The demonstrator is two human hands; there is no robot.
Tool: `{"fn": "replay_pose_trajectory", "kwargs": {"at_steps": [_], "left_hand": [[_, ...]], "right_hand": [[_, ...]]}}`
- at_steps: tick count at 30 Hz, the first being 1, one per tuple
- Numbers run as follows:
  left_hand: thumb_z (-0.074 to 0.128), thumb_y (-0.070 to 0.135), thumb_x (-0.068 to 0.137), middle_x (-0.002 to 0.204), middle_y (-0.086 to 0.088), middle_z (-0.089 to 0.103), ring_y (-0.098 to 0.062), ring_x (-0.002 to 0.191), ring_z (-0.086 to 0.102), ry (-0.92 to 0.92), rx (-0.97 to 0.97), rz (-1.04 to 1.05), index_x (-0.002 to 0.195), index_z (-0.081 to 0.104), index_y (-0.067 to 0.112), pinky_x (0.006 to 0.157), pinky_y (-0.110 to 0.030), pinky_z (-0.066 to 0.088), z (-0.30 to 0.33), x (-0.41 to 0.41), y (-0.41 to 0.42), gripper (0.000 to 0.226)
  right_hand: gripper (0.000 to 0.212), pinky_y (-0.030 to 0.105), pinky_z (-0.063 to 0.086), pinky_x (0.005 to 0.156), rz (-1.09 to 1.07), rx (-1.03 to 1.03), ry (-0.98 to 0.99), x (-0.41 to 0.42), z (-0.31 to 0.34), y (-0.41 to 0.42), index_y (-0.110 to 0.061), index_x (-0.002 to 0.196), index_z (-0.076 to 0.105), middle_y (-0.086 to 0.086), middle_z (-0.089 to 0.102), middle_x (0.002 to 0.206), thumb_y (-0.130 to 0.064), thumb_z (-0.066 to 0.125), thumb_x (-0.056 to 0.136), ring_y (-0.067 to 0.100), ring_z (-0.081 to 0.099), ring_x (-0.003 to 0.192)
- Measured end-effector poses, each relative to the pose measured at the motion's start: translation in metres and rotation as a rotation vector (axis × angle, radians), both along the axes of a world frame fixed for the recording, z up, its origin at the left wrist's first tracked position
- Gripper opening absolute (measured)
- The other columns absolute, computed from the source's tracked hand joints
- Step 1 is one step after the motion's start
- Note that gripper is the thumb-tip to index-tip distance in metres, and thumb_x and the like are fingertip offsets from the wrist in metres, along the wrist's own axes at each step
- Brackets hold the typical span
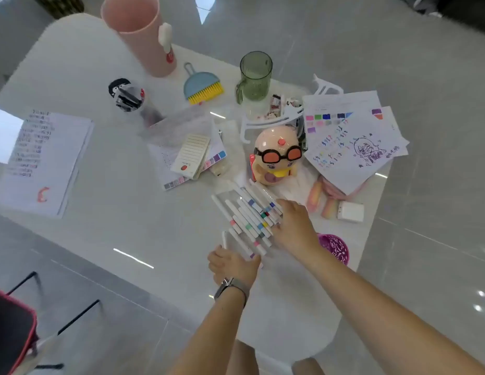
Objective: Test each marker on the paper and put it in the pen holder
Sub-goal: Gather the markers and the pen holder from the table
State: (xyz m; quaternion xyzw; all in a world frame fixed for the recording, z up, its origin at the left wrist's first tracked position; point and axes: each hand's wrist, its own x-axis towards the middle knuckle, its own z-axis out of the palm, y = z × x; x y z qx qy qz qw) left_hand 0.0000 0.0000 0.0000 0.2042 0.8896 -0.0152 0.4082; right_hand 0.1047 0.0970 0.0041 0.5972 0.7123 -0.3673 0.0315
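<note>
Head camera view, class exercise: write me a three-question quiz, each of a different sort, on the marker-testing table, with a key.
1. True or false: the row of white markers with coloured bands lies right in front of the round-headed cartoon toy with orange goggles.
2. Multiple choice: which stands farthest from the person? A) the green translucent plastic jug B) the tall pink plastic cup C) the blue dustpan with its yellow brush
3. Fill in: the right hand lies on the markers, while the left hand holds one white ____.

Key: 1 true; 2 B; 3 marker.
</note>
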Motion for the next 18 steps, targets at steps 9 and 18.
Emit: {"fn": "replay_pose_trajectory", "kwargs": {"at_steps": [9,18], "left_hand": [[0.056,0.032,0.082,0.129,-0.009,0.03,-0.025,0.115,0.039,0.094,0.026,-0.143,0.135,0.022,0.006,0.083,-0.03,0.044,-0.059,-0.004,-0.003,0.068],[0.033,0.001,0.095,0.103,-0.014,0.051,-0.02,0.075,0.039,0.21,0.145,-0.244,0.108,0.047,-0.003,0.055,-0.027,0.033,-0.08,-0.024,-0.011,0.02]], "right_hand": [[0.08,0.038,0.039,0.096,0.051,0.029,-0.23,-0.03,-0.051,0.018,-0.008,0.139,0.031,0.01,0.041,0.138,-0.046,0.069,0.079,0.03,0.038,0.126],[0.062,0.038,0.048,0.085,-0.045,0.009,-0.142,-0.029,-0.067,0.026,-0.003,0.12,0.048,0.012,0.051,0.118,-0.037,0.076,0.076,0.027,0.048,0.113]]}}
